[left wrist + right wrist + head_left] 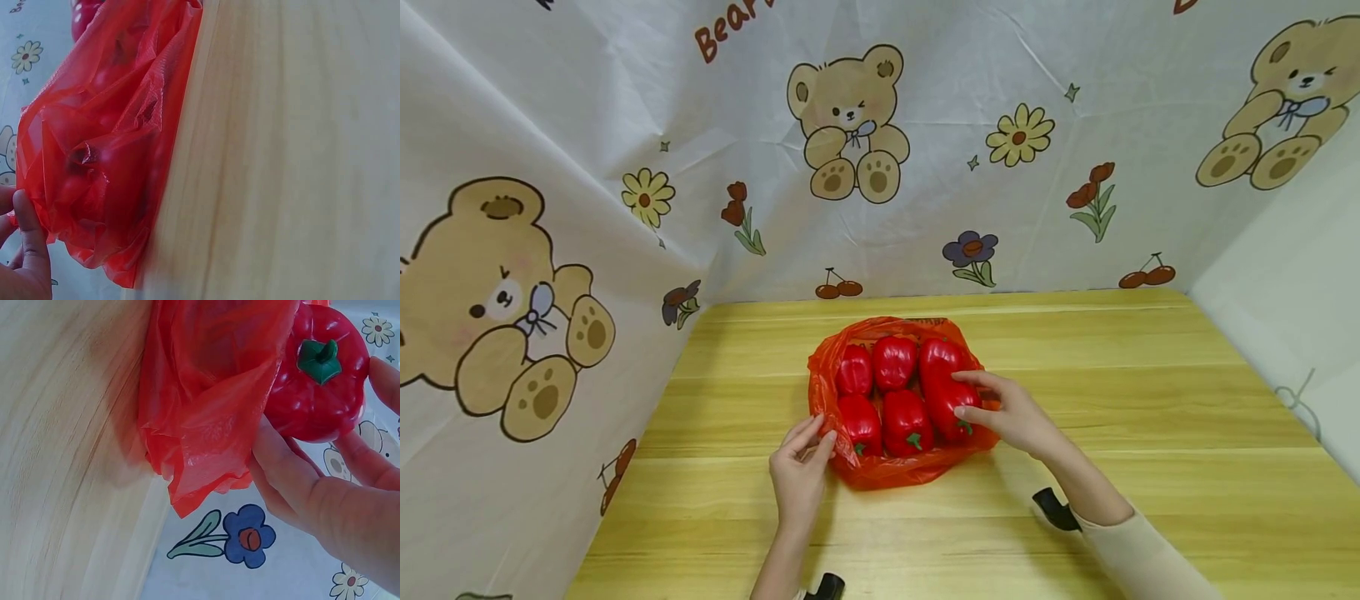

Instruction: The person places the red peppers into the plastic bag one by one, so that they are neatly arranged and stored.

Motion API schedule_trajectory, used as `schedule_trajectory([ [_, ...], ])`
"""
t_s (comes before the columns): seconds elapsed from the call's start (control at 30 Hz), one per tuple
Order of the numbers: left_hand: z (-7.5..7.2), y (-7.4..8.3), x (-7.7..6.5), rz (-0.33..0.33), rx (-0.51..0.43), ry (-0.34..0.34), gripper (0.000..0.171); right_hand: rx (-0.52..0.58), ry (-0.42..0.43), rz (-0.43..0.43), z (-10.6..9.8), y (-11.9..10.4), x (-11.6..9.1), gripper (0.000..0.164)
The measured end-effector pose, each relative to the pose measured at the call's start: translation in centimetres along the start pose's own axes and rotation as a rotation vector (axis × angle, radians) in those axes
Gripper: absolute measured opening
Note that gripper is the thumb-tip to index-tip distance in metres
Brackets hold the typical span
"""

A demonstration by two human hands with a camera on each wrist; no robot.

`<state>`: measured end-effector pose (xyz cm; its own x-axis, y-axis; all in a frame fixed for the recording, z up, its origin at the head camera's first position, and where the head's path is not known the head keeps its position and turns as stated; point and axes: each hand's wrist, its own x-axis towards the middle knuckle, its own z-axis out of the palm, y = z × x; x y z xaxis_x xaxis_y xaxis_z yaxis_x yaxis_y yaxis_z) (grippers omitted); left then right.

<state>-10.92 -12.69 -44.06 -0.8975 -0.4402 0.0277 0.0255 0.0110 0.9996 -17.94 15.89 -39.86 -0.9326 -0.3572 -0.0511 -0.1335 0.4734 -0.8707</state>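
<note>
An orange-red plastic bag [895, 477] lies on the table with its mouth spread, holding several glossy red bell peppers [895, 363] in two rows. At the bag's near left edge my left hand [799, 475] pinches the film; the left wrist view shows thumb and finger on the crumpled bag [112, 187]. Over the right side, my right hand [1015, 417] grips a red bell pepper [953, 404] that overlaps another one behind it. Its green stem faces the right wrist camera, with fingers and thumb around the pepper [322, 406]. Bag film partly covers that pepper's side.
The wood-grain table [1150, 400] extends to both sides of the bag. A white cloth printed with bears and flowers [925, 208] hangs behind and at the left. A pale wall [1292, 275] borders the right, with a thin cord [1303, 400].
</note>
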Motion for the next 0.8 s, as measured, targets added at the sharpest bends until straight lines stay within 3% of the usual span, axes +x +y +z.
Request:
schedule_trajectory([
  [0.8, 0.0, 0.1, -0.1, 0.031, -0.015, 0.002, 0.033, -0.237, 0.046, -0.074, 1.1, -0.2, -0.3, 0.044],
])
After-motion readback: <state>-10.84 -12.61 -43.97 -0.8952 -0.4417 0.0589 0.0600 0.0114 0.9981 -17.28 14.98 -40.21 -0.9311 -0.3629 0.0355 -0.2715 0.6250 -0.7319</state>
